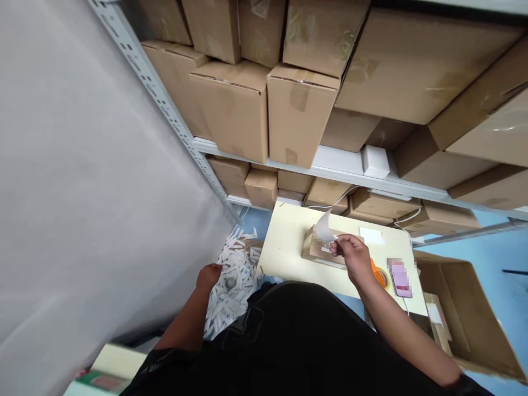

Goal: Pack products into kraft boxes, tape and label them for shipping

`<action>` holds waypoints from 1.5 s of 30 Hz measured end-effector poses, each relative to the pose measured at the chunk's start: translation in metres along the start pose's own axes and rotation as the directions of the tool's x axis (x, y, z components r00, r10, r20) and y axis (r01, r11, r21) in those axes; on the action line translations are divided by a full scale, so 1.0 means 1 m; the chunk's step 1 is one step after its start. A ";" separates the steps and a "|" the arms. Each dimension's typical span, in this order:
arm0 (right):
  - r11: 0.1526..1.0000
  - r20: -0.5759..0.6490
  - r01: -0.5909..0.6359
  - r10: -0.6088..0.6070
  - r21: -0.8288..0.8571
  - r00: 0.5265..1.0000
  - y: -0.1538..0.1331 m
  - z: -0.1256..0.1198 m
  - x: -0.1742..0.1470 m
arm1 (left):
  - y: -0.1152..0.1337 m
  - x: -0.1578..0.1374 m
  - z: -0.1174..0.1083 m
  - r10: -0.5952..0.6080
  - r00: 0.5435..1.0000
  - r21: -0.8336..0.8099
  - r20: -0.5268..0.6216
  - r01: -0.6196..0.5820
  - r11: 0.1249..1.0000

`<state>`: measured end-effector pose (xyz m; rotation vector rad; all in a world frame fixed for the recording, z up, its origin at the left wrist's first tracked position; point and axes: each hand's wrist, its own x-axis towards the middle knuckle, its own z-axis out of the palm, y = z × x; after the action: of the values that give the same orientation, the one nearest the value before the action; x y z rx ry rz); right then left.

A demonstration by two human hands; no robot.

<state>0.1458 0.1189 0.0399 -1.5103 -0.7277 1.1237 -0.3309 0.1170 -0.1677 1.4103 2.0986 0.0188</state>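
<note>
My right hand (353,256) is closed in a pinch at the lower end of a thin white curled label-like sheet (324,226). The sheet stands up above a small cardboard box (315,252), and shiny clear film shows near its lower end. That box lies on a pale yellow table (284,236). My left hand (209,276) hangs in a fist to the left of the table, above a heap of white paper strips (231,297) on the floor. Whatever is inside the fist, if anything, is hidden.
Beside my right forearm are an orange tape dispenser (377,273) and a phone (400,278). A white paper (371,235) lies behind them. Metal shelving with cardboard boxes (301,115) rises ahead. An open carton (474,313) stands right; a pale wall (103,192) bounds the left.
</note>
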 end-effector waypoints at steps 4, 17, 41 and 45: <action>0.999 -0.053 0.036 -0.036 0.000 0.998 0.005 0.004 -0.006 | 0.028 0.051 -0.004 0.005 1.000 0.016 -0.021 -0.005 1.000; 0.989 -0.252 0.084 -0.112 -0.121 0.961 0.004 -0.050 -0.007 | 0.041 0.117 -0.053 -0.177 0.981 0.203 -0.080 0.190 0.961; 0.996 -0.185 0.084 -0.090 -0.040 0.979 -0.001 -0.078 0.018 | 0.215 -0.026 -0.027 0.391 0.920 -0.301 0.024 -0.367 0.880; 0.992 -0.171 0.122 -0.122 -0.012 0.978 -0.011 -0.069 0.014 | 0.310 -0.085 0.000 0.552 0.748 -0.690 0.368 -0.179 0.702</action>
<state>0.2161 0.1076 0.0459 -1.5216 -0.6928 0.8892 -0.0498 0.1801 -0.0250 1.2092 1.1164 0.3926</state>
